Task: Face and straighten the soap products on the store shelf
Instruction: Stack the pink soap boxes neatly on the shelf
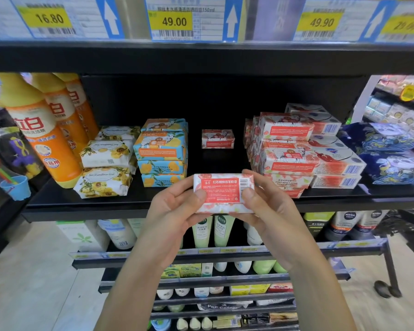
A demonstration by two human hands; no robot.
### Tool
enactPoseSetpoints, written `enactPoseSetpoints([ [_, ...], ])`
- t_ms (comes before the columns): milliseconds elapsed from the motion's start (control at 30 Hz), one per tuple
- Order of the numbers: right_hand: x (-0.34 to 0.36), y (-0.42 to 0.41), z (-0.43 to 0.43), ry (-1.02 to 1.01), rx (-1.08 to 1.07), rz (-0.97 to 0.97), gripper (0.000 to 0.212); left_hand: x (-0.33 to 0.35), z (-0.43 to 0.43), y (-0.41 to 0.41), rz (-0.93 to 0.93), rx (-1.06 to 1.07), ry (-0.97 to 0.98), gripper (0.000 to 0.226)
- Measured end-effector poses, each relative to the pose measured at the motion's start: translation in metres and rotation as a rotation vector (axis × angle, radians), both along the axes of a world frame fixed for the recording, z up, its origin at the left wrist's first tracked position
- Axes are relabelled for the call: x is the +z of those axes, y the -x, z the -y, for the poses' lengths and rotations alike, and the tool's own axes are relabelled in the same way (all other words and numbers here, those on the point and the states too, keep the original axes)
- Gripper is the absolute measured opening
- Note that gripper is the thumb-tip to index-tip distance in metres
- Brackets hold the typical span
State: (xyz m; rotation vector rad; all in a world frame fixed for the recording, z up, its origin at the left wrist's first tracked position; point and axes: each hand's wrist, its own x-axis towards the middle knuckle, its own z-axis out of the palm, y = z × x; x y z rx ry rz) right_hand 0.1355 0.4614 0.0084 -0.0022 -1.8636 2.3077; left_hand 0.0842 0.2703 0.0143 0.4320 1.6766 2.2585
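Nearest me, my left hand (175,211) and right hand (270,211) grip the two ends of a rectangular soap bar (222,192) in glossy pink-and-white floral wrap. Its red label panel faces me, just in front of the black shelf (81,205) edge. Farther back, a matching bar (217,139) sits alone in a gap between a blue-and-yellow stack (161,151) and skewed red stacks (287,149).

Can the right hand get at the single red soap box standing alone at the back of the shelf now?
Probably yes, once freed. The right hand and left hand both grip a red soap pack. The lone box stands behind an open gap in the shelf, nothing in front.
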Motion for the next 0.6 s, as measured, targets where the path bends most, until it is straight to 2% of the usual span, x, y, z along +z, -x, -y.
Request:
enactPoseSetpoints([
  [200,-0.0014,-0.0004,0.0014,0.019,-0.048,0.012,0.039,-0.0014,-0.0002,-0.0008,-0.007,0.001,-0.009,0.046],
  [467,-0.0064,-0.0015,0.0007,0.011,-0.06,-0.018,0.045,-0.0003,-0.0033,-0.0027,0.006,0.015,-0.034,0.047],
  [600,-0.008,-0.0043,-0.0018,-0.026,-0.032,-0.058,0.049,0.0014,-0.0039,-0.006,0.039,0.006,-0.012,0.04],
])
